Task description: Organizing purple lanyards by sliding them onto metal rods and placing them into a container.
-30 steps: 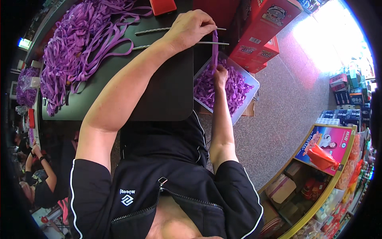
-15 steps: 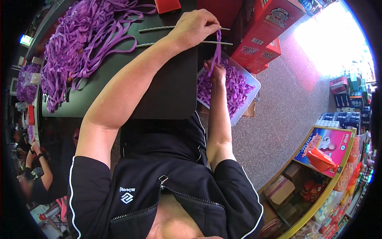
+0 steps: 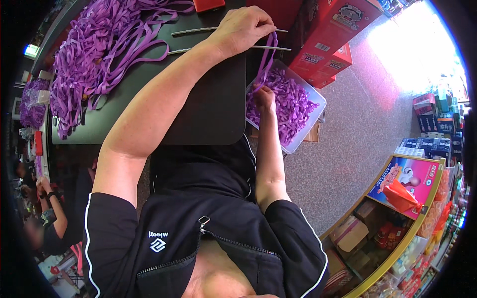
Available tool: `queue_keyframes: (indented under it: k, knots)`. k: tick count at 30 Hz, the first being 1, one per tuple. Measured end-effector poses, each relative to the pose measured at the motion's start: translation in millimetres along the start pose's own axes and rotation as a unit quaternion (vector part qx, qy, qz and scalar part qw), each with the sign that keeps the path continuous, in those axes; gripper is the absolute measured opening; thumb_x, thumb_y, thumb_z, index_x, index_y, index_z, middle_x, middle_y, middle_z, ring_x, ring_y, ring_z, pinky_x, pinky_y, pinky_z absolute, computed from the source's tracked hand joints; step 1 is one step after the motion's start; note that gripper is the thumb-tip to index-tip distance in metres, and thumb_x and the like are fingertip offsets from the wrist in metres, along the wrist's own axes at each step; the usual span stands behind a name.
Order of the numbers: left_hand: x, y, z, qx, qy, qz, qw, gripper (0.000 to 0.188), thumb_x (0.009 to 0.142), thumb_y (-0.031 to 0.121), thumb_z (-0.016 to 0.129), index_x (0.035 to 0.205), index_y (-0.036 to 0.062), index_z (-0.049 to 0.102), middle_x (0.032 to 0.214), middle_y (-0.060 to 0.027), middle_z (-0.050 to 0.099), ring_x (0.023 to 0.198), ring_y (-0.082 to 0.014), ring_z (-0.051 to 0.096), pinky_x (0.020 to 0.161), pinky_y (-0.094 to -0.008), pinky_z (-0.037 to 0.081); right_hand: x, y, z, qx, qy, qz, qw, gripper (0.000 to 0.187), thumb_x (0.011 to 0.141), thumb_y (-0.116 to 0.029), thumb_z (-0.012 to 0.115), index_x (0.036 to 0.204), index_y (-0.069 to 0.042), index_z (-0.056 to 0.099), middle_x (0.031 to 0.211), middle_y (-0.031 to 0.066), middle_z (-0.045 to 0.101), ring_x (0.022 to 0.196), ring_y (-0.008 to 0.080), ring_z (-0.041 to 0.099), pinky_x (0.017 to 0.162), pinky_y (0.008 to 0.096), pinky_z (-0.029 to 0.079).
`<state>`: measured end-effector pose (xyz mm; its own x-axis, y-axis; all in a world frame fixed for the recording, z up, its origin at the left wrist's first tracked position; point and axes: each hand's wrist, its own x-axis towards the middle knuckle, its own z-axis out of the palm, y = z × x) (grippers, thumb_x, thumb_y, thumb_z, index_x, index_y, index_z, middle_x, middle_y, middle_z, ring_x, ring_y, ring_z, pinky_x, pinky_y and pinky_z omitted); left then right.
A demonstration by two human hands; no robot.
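My left hand (image 3: 245,27) rests on the dark table (image 3: 208,109) at its far right corner, pinching the top of a purple ribbon strip (image 3: 266,59) beside two thin metal rods (image 3: 198,31). The strip hangs off the table edge down to my right hand (image 3: 265,97), which is lowered into a clear plastic tray (image 3: 310,126) full of cut purple ribbon pieces (image 3: 293,102) and has its fingers closed on the strip's lower end.
A big heap of long purple ribbons (image 3: 94,54) covers the table's left side. Red cartons (image 3: 328,35) stand beyond the tray. A shelf with coloured boxes (image 3: 407,184) is at the right. Another person's arm (image 3: 49,208) shows at the left.
My right hand has dropped from beside the table edge down into the tray, drawing the ribbon strip lower. My left hand stays at the rods.
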<state>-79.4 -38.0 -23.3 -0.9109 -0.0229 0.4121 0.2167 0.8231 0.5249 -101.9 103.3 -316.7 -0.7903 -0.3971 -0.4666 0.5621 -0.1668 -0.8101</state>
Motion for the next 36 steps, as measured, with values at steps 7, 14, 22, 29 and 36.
queue_keyframes:
  k: [7, 14, 22, 29, 36]
  knots:
    - [2.2, 11.8, -9.3, -0.02, -0.003, 0.006, 1.0, 0.023, 0.084, 0.021, 0.062, 0.092, 0.0, 0.067, 0.101, -0.0142, 0.064, 0.093, -0.0292, 0.062, 0.08, -0.0349, 0.048, -25.7, 33.8, -8.8, -0.054, -0.046, -0.112, 0.991, 0.008, 0.086, -0.014, 0.064, 0.088, -0.006, 0.063, 0.068, -0.0056, 0.056, 0.053, 0.0019, 0.044, 0.047, 0.0171, 0.031]
    - [3.9, 14.9, -10.0, -0.023, -0.005, -0.001, 1.0, 0.022, 0.082, 0.02, 0.063, 0.089, -0.0004, 0.068, 0.099, -0.016, 0.064, 0.092, -0.0314, 0.062, 0.079, -0.0364, 0.049, -46.4, 55.7, -25.8, -0.133, 0.044, -0.264, 0.954, 0.014, 0.082, 0.0, 0.067, 0.083, -0.005, 0.054, 0.073, -0.0032, 0.056, 0.063, 0.0039, 0.049, 0.057, 0.019, 0.041]
    - [2.8, 10.8, -9.2, -0.019, -0.004, 0.006, 1.0, 0.022, 0.083, 0.021, 0.063, 0.089, -0.0002, 0.068, 0.101, -0.016, 0.064, 0.093, -0.0315, 0.062, 0.079, -0.0359, 0.049, -88.9, 40.0, -31.1, -0.307, 0.055, -0.37, 0.875, 0.011, 0.081, -0.006, 0.066, 0.089, -0.004, 0.059, 0.079, 0.0063, 0.06, 0.071, 0.0171, 0.06, 0.063, 0.0278, 0.047]
    - [5.4, 14.6, -7.9, -0.021, -0.012, -0.007, 1.0, 0.022, 0.083, 0.021, 0.063, 0.089, 0.0005, 0.068, 0.103, -0.0165, 0.064, 0.095, -0.0313, 0.062, 0.08, -0.0359, 0.048, -103.8, 30.7, -35.3, -0.357, 0.02, -0.434, 0.827, 0.01, 0.082, -0.005, 0.063, 0.092, -0.002, 0.064, 0.084, 0.01, 0.062, 0.076, 0.0247, 0.062, 0.067, 0.031, 0.049]
    - [5.1, -12.1, 1.6, 0.025, 0.018, 0.073, 0.997, 0.027, 0.086, 0.026, 0.061, 0.096, 0.0016, 0.067, 0.104, -0.0105, 0.065, 0.094, -0.0263, 0.062, 0.082, -0.0323, 0.047, -139.1, 48.8, -40.2, -0.34, 0.065, -0.445, 0.826, 0.013, 0.084, -0.005, 0.061, 0.097, -0.005, 0.065, 0.09, 0.0122, 0.058, 0.084, 0.0263, 0.059, 0.072, 0.0338, 0.047]
